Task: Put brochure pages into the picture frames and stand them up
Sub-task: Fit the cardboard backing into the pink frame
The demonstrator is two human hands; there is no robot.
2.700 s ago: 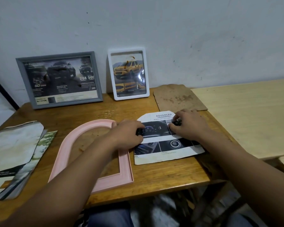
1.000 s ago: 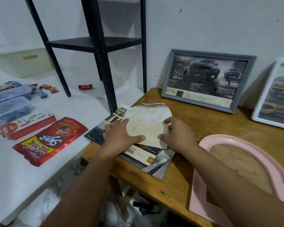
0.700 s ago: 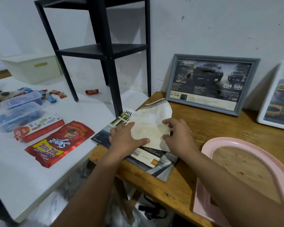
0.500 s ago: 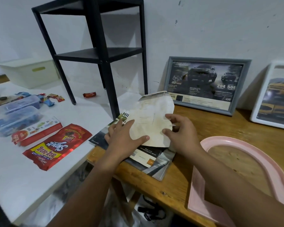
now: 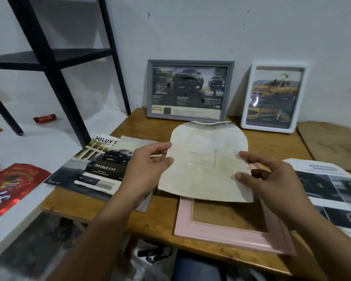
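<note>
An arch-shaped off-white sheet hangs above the pink arched frame, which lies flat on the wooden table. My left hand pinches the sheet's left edge and my right hand pinches its right edge. The sheet hides the frame's upper arch. A cut brochure page with dark car pictures lies to the right of the frame. A grey frame and a white frame, both holding car pages, lean against the wall.
A stack of brochures lies at the table's left edge. A brown backing board lies at the far right. On the white surface at left stand a black metal shelf and red snack packets.
Both hands lifted the arch-shaped sheet off the brochure stack and carried it right, over the pink frame. The view turned right with them.
</note>
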